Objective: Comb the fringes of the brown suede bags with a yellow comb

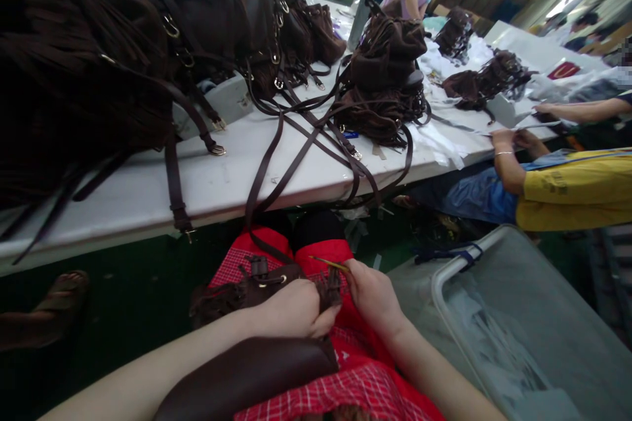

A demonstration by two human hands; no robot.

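A dark brown fringed leather bag (pixel 247 289) lies on my lap, over red checked cloth. My left hand (pixel 293 309) is closed round the bag's upper edge near a metal ring. My right hand (pixel 372 293) is closed in a pinch on a thin yellow stick-like tool (pixel 330 264), whose tip points left toward the bag. A brown leather flap (pixel 247 375) rests under my left forearm. A long brown strap (pixel 269 171) hangs from the table down to my lap.
A white table (pixel 148 191) carries heaps of brown fringed bags (pixel 385 72) with dangling straps. A grey plastic bin (pixel 533 329) stands at my right. A person in yellow (pixel 573 187) works at the table's right end; another stands behind.
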